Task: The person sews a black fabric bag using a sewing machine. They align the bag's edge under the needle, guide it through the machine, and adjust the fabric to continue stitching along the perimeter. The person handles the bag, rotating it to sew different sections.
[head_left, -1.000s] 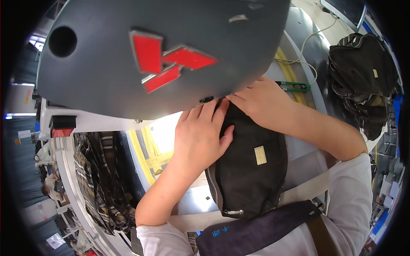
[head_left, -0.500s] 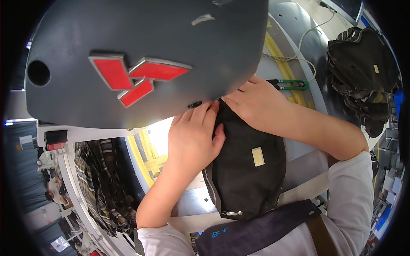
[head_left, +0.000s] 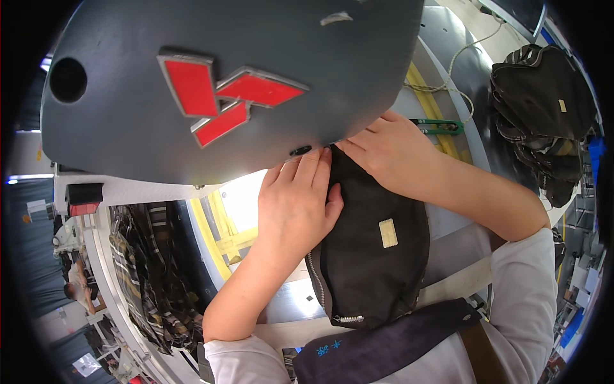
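Observation:
A black fabric bag piece (head_left: 374, 275) with a small cream label lies in front of me, a metal zipper running down its left edge. Its far end goes under the dark grey head of a sewing machine (head_left: 256, 137), which hides the needle area. My left hand (head_left: 295, 208) rests at the piece's far left edge, fingers stretched forward and thumb apart on the cloth. At the far right edge, my right hand (head_left: 400, 157) has its fingers bent around the fabric; some fingertips are hidden by the machine head.
Green-handled thread snips (head_left: 441, 127) lie right of the machine by a pale cord (head_left: 451, 64). More black bag pieces (head_left: 543, 96) are heaped at the far right. Plaid fabric (head_left: 153, 275) hangs on the left. Yellow tape (head_left: 236, 242) marks the work surface. Another person (head_left: 80, 288) sits far left.
The machine head appears shifted slightly right and up in the picture. Both hands have moved slightly right at the fabric's far end; the piece has barely moved.

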The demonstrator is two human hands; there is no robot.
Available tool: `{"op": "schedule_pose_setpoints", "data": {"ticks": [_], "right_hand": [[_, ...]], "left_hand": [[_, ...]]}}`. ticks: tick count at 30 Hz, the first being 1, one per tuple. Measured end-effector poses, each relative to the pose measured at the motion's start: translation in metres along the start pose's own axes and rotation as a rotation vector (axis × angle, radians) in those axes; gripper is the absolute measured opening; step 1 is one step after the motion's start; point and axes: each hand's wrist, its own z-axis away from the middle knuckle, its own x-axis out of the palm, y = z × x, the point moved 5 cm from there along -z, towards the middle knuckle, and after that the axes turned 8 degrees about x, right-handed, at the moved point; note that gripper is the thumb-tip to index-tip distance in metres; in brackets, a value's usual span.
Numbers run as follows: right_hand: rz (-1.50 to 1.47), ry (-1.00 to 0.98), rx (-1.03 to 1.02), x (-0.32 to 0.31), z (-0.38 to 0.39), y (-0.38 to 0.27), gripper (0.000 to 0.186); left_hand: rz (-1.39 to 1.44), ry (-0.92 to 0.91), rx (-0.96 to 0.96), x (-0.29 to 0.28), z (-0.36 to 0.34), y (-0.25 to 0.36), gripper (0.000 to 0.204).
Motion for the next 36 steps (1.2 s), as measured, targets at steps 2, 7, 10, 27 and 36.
{"op": "schedule_pose_setpoints", "data": {"ticks": [2,7,10,27,36], "right_hand": [[-0.019,-0.012,0.002,-0.0003,0.0005,0.0012,0.020],[-0.046,-0.028,0.003,-0.0012,0.0000,0.0008,0.017],[-0.035,-0.064,-0.032,-0.0005,-0.0003,-0.0023,0.015],[-0.004,-0.076,-0.060,0.0023,0.0012,-0.0041,0.015],[-0.018,-0.077,-0.051,0.0015,0.0013,-0.0042,0.014]], "left_hand": [[-0.003,-0.004,-0.003,-0.0008,0.0000,-0.0002,0.044],[0.001,-0.028,-0.018,-0.0003,0.0012,-0.0002,0.044],[0.011,-0.001,-0.020,-0.0002,0.0027,0.0002,0.045],[0.091,0.021,-0.064,0.0001,0.0029,-0.0019,0.045],[0.080,0.035,-0.026,-0.0010,0.0025,-0.0024,0.042]]}}
